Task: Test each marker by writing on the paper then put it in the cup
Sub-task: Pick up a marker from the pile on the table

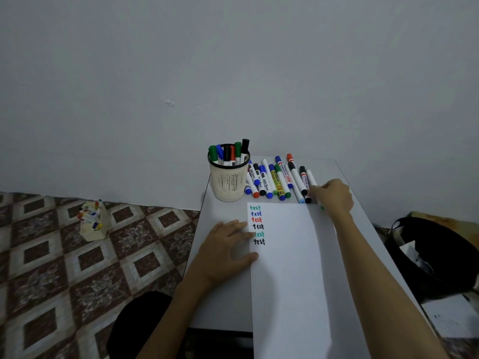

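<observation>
Small grey table (228, 307) against wall. White paper (290, 275) on near-right part, coloured "test" words down its left edge. Left hand (225, 251) flat, fingers straight, pressing that edge. Mesh cup (228, 185) at far-left corner, standing markers (228, 154) inside. Loose markers (274, 180) in row along far edge. Right hand (334, 196) curled round green marker (312, 180) at row's right end.

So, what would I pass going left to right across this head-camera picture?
A small box of markers → cup → loose markers → right hand gripping a green marker → black bag.
</observation>
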The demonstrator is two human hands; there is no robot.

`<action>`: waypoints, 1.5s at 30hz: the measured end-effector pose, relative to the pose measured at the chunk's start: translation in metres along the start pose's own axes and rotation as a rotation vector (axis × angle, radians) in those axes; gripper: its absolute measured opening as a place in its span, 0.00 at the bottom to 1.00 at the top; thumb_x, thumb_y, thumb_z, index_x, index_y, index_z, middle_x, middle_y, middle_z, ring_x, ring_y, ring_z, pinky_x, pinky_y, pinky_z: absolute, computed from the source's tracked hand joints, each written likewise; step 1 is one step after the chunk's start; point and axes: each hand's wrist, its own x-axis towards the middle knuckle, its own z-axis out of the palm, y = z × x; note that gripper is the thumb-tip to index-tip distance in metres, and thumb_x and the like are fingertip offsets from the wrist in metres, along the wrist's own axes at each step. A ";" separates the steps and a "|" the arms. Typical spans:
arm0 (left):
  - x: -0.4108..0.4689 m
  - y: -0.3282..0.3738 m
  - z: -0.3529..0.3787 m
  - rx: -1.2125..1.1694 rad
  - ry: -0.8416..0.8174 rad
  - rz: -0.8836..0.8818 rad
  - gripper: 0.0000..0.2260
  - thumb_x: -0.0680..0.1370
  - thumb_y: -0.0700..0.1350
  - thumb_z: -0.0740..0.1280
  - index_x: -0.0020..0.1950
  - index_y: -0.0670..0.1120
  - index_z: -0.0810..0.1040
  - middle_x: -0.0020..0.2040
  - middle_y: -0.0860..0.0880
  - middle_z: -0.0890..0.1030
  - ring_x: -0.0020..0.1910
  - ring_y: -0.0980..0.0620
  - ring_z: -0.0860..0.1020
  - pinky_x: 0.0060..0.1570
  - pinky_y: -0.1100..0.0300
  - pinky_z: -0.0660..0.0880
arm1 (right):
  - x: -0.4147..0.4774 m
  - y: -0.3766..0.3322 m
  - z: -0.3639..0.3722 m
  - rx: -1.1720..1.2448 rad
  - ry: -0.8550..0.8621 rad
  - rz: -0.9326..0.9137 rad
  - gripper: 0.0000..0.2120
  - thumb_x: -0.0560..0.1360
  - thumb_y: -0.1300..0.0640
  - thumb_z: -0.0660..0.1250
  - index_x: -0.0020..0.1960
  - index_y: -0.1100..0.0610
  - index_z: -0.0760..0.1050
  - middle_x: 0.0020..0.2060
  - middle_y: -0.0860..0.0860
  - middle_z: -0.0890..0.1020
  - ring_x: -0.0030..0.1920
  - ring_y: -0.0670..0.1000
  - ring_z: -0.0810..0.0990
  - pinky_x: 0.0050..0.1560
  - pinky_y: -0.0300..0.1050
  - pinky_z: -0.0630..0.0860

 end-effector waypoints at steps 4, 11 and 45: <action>-0.001 0.002 -0.002 0.000 0.025 0.006 0.30 0.71 0.67 0.55 0.68 0.52 0.70 0.71 0.53 0.68 0.69 0.62 0.60 0.71 0.62 0.48 | -0.008 0.002 -0.009 0.409 0.108 -0.065 0.07 0.73 0.60 0.68 0.49 0.62 0.77 0.43 0.57 0.81 0.38 0.56 0.79 0.36 0.46 0.76; 0.000 0.012 -0.008 -0.245 0.158 -0.105 0.37 0.71 0.66 0.58 0.75 0.50 0.55 0.74 0.52 0.61 0.71 0.56 0.60 0.68 0.57 0.61 | -0.053 0.001 -0.044 0.831 -0.538 -0.215 0.08 0.70 0.70 0.72 0.48 0.64 0.82 0.36 0.57 0.84 0.33 0.51 0.81 0.36 0.37 0.79; -0.001 0.005 -0.006 0.106 0.171 -0.054 0.23 0.71 0.65 0.57 0.59 0.56 0.76 0.42 0.55 0.73 0.41 0.56 0.70 0.45 0.56 0.70 | -0.128 -0.020 0.001 1.331 -0.567 -0.067 0.02 0.76 0.67 0.65 0.46 0.63 0.76 0.43 0.60 0.84 0.35 0.55 0.83 0.37 0.45 0.83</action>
